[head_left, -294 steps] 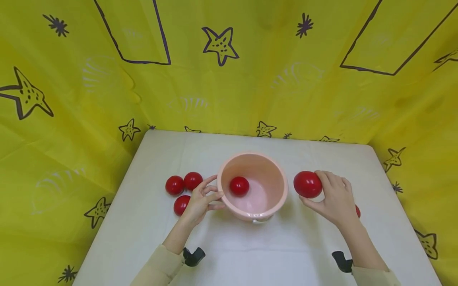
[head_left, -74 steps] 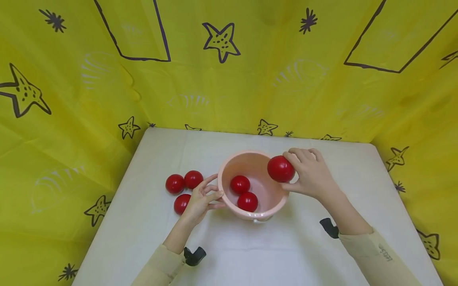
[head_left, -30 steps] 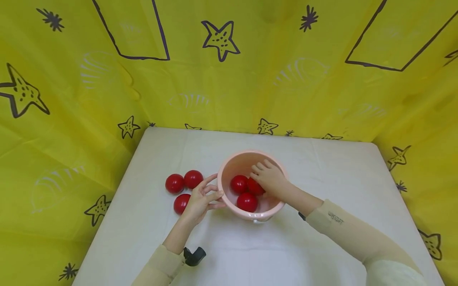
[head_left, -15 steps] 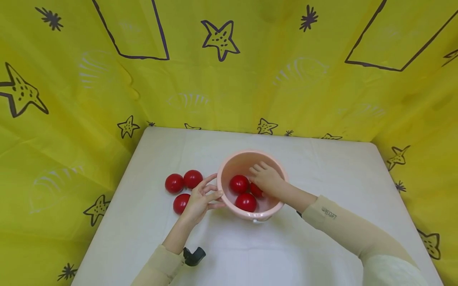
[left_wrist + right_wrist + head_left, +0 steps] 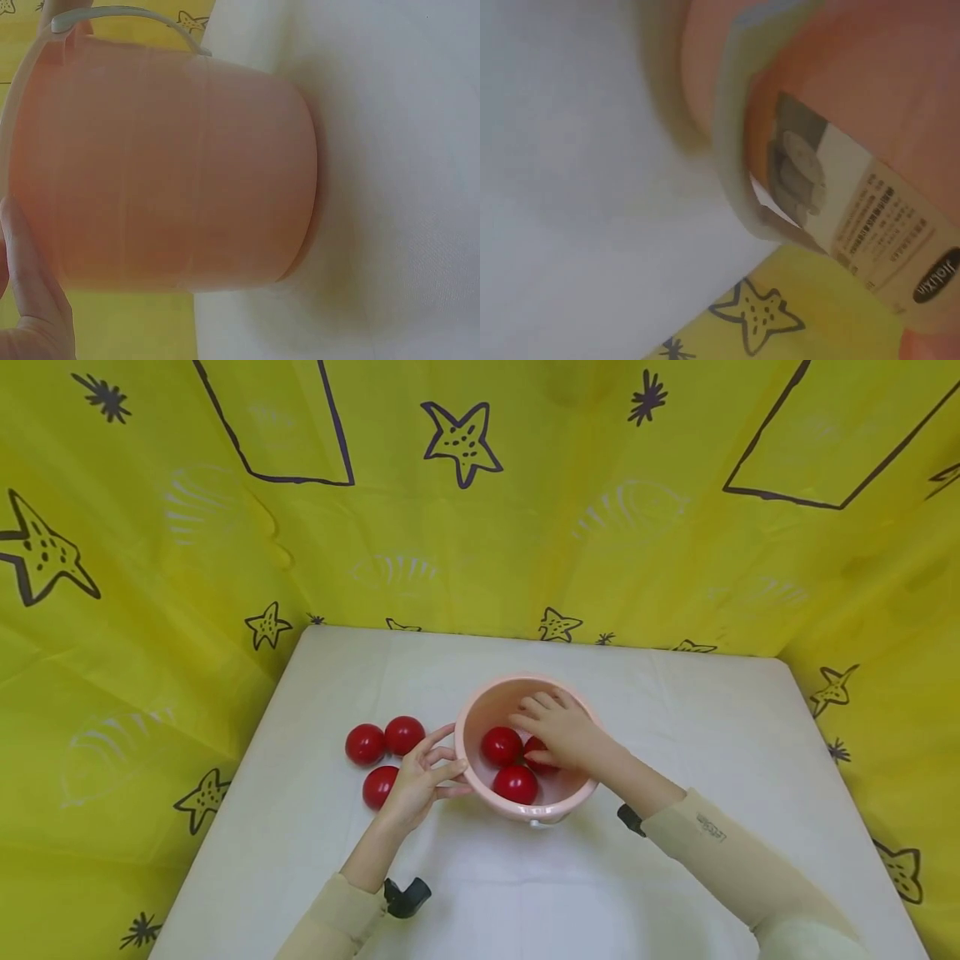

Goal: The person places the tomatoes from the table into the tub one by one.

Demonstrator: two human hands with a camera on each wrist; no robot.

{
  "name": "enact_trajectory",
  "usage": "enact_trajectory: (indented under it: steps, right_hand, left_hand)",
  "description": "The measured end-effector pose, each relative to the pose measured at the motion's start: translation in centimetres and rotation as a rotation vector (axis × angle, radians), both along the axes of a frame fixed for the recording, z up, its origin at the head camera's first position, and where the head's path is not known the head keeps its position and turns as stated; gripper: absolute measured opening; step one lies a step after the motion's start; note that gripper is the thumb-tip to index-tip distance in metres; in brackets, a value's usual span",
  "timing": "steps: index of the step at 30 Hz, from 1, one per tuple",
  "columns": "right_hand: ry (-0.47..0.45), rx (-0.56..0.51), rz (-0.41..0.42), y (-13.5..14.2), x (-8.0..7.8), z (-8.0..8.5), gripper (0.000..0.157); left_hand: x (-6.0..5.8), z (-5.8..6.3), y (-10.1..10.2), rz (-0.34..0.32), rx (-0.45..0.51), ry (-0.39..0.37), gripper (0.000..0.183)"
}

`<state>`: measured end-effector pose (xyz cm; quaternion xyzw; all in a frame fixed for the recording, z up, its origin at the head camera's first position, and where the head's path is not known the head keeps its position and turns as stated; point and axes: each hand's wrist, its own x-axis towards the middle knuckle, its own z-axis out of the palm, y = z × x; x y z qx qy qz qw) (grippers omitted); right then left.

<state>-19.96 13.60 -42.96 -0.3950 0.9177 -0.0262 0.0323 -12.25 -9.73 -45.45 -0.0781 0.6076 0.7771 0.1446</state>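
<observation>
The right hand [image 5: 566,733] reaches over the near-right rim into the pink bucket [image 5: 529,812], its fingers spread apart and seemingly gripping nothing. Right under it, partly hidden by its thumb, lies the covered red ball [image 5: 533,746]; whether skin and ball touch, I cannot tell. A moment ago those fingers were bunched over that ball; now they have loosened and the thumb stands away from them, so the ball looks let go and its placing in the bucket as good as done. Just left of the thumb, also inside, sit the upper red ball [image 5: 502,747] and the lower red ball [image 5: 516,785]. The left hand [image 5: 420,781] has not moved: its spread fingers rest against the bucket's outer side, thumb at the rim, apparently steadying it. Beyond the left hand's far side, three loose balls remain outside on the tabletop [image 5: 495,893]: the leftmost ball [image 5: 365,744], its neighbour ball [image 5: 405,735], and the nearest ball [image 5: 378,787], partly behind that hand.
</observation>
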Motion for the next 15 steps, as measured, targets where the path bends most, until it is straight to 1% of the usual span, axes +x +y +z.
enact_trajectory:
  steps: [2, 6, 8, 10, 13, 15]
  right_hand:
    - [-0.044, -0.134, -0.066, 0.6, 0.4, 0.7, 0.061]
    - [-0.156, -0.404, -0.257, 2.4, 1.0, 2.2, 0.064]
    - [-0.193, -0.547, -0.351, 3.4, 1.3, 2.5, 0.065]
    - [-0.230, -0.672, -0.443, 4.5, 1.6, 2.5, 0.063]
    - [-0.322, -0.789, -0.598, 6.3, 2.2, 2.2, 0.061]
    - [-0.426, -0.841, -0.685, 7.4, 2.6, 1.8, 0.061]
  left_hand:
    - [0.0, 0.0, 0.0, -0.004, -0.002, 0.003, 0.057]
    - [0.0, 0.0, 0.0, -0.005, 0.003, 0.000, 0.057]
    - [0.0, 0.0, 0.0, -0.005, 0.005, -0.001, 0.057]
    - [0.0, -0.1, 0.0, -0.004, 0.009, -0.001, 0.056]
    - [0.0, -0.1, 0.0, -0.008, 0.012, 0.001, 0.056]
    - [-0.1, -0.1, -0.1, -0.013, 0.013, 0.006, 0.056]
